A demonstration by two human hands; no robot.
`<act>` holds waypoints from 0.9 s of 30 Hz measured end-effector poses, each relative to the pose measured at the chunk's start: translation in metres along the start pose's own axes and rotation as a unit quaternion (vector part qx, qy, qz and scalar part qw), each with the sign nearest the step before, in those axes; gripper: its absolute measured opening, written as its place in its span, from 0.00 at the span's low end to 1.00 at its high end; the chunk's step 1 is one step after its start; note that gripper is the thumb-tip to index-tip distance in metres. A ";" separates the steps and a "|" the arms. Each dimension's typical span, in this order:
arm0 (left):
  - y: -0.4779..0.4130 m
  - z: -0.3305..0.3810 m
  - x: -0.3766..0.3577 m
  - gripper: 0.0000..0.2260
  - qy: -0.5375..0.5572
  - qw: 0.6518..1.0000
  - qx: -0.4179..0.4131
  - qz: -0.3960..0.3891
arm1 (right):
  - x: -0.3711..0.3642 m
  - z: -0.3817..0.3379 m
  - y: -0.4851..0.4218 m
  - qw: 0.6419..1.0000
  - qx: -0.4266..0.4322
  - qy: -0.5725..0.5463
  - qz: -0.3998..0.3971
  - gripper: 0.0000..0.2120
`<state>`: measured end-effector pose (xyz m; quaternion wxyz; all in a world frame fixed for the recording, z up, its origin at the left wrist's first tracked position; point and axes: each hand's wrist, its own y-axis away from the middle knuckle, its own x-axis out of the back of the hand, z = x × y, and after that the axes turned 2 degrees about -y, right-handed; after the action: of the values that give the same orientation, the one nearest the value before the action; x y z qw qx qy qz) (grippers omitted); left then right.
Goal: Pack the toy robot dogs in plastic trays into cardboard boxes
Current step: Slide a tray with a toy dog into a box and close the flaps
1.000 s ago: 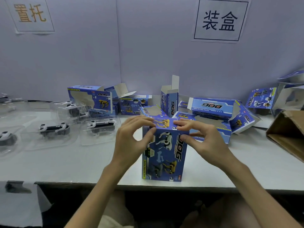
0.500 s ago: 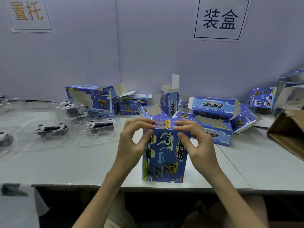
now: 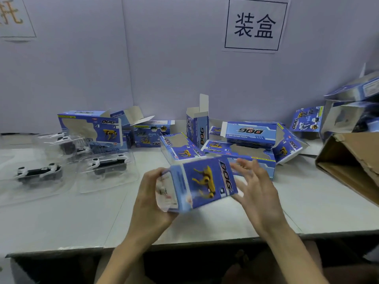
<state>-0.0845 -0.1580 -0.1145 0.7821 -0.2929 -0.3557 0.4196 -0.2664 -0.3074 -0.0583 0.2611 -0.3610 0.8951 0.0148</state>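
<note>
A closed blue cardboard box (image 3: 202, 184) with a yellow dog print is lifted off the table and tilted, blurred by motion. My left hand (image 3: 150, 198) grips its left end. My right hand (image 3: 255, 188) sits at its right end with fingers spread, touching or just off the box. Toy robot dogs lie in clear plastic trays on the left: one (image 3: 107, 162) near the middle, one (image 3: 38, 173) further left, another (image 3: 65, 143) behind.
Several open blue boxes (image 3: 250, 133) are scattered along the back of the white table (image 3: 61, 218). A brown carton (image 3: 352, 160) lies open at the right edge. A wall with paper signs stands close behind.
The box stood upright on the table with both hands pressing its top flap; now it is lifted and tipped onto its side, and my right hand's fingers have spread.
</note>
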 end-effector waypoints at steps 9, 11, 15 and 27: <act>0.007 -0.010 -0.024 0.54 -0.209 0.958 -0.152 -0.123 | 0.046 0.015 0.024 0.973 -0.221 0.057 -0.026 0.25; 0.008 -0.020 -0.026 0.57 -0.191 0.969 -0.067 -0.139 | 0.058 0.011 0.028 0.988 -0.156 0.002 0.020 0.24; 0.013 -0.032 -0.036 0.51 -0.210 0.963 -0.050 -0.160 | 0.083 -0.017 0.016 0.984 0.063 -0.045 0.158 0.23; 0.012 -0.033 -0.037 0.33 -0.226 0.942 -0.029 -0.248 | 0.143 -0.036 -0.067 0.908 0.052 0.394 0.132 0.22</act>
<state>-0.0784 -0.1896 -0.1542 0.7516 -0.1156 -0.5966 0.2566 -0.3256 -0.4557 -0.0848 -0.0986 -0.2021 0.9641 -0.1414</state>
